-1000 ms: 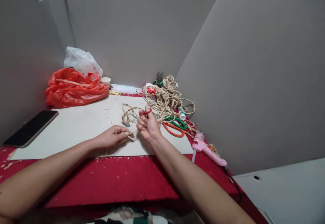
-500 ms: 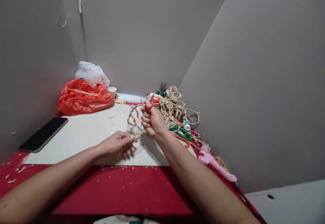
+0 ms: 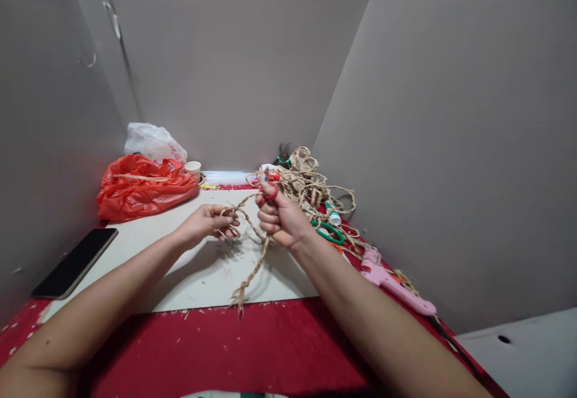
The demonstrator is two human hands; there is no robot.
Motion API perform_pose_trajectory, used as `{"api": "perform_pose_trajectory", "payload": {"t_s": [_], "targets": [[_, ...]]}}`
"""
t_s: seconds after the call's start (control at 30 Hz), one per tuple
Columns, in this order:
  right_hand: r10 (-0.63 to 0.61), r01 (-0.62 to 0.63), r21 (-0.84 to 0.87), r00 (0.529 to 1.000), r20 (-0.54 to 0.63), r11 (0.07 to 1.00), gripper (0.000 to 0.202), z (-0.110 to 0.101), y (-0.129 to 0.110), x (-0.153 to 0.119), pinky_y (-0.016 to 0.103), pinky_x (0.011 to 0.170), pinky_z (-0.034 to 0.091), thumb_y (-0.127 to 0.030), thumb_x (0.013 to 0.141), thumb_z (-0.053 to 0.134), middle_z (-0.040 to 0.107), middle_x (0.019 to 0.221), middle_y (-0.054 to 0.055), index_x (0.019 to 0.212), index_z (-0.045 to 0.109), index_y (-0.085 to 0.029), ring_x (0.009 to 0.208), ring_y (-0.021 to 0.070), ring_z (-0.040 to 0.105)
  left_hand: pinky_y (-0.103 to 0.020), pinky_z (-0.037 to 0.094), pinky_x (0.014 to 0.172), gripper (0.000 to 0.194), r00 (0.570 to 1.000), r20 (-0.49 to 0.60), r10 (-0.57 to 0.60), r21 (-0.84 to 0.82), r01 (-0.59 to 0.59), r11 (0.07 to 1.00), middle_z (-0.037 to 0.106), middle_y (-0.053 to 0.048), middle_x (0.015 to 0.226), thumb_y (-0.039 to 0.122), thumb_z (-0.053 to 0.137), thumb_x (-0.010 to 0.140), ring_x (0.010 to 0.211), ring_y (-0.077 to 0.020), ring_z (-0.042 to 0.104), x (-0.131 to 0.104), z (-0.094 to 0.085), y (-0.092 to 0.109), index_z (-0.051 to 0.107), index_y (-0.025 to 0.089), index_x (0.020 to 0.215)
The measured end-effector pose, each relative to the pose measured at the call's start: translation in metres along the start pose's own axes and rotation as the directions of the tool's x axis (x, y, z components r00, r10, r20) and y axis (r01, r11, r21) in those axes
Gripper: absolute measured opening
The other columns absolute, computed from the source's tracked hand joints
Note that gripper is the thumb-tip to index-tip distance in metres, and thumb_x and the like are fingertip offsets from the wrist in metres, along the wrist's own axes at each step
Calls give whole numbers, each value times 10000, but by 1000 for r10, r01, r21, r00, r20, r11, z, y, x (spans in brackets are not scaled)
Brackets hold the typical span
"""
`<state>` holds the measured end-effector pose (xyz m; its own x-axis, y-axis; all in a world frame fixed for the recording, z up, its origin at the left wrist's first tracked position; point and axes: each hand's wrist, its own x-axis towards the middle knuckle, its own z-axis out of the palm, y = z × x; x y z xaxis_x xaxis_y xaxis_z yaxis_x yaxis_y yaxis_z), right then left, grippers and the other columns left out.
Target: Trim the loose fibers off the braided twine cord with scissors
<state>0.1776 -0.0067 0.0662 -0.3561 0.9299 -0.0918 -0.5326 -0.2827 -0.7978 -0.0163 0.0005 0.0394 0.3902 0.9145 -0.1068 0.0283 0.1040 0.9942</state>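
Observation:
My right hand is closed around red-handled scissors, whose dark blades point up and away. A braided straw rope also passes through this hand, and its frayed end hangs below over the white board. To the left, my left hand pinches a looped part of the rope between thumb and fingers. The rope runs between the two hands above the white board. Part of it is hidden behind the right fingers.
Behind the right hand lies a rope pile. Green-handled scissors and a pink glue gun lie at right. A red plastic bag, a paper cup and a phone are at left. Grey panels surround the table.
My left hand has let go of the lower rope part and moved up to a loop. The frayed rope end now hangs free below my right hand. The view has shifted slightly.

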Motion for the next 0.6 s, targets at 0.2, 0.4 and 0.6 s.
{"api": "perform_pose_trajectory", "payload": {"t_s": [0.2,0.4,0.6], "targets": [[-90,105,137,990,-107,985,402,-33,-47,-14,111,274,123,-433,903,500,185,350,-134,609,494,-159,314,24,78,-161,520,490,203,963,-270,-17,-404,-98,910,699,-105,768,-31,502,810,522,-88,624,24,-57,32,656,74,891],[-129,143,114,983,-128,983,381,-24,-34,-4,116,281,123,-419,908,491,198,355,-134,636,511,-153,317,27,89,-108,514,638,160,881,-466,78,-449,-312,837,650,-38,817,66,457,900,640,-43,638,80,-65,67,581,153,952],[-112,126,55,970,-218,990,394,-27,3,24,114,282,132,-495,795,634,222,371,-146,637,481,-167,302,16,139,-192,514,514,59,928,-351,-123,-393,-27,919,622,-59,741,181,595,851,516,-97,607,83,-33,26,570,130,866]]}}
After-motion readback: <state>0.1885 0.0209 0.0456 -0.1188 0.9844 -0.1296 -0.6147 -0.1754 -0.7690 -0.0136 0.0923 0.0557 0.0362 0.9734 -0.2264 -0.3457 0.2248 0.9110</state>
